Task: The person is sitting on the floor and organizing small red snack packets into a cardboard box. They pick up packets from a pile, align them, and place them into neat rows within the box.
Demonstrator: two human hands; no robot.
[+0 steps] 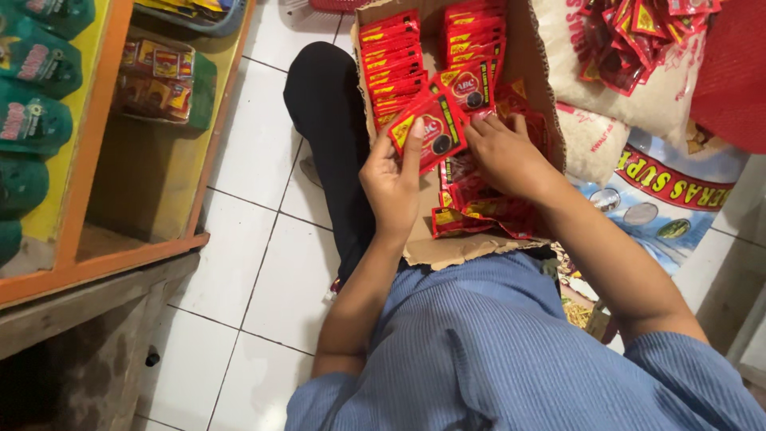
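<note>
Now the left hand (391, 185) pinches a red sachet (428, 132) between thumb and fingers, lifting it tilted over the cardboard box (536, 72). Beside it, the right hand (504, 156) lies with fingers spread and curled on loose red sachets (479, 211) inside that box. Behind both hands, two neat rows of sachets (431, 48) stand packed. White sacks (654, 104) lie right; an orange shelf (104, 231) stands left on the tiled floor (255, 263).

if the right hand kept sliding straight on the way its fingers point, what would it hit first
The right hand points up and left across the open cardboard box. It would probably first meet the red and yellow sachet at its fingertips, then the upright sachet rows. Depth is unclear.
</note>
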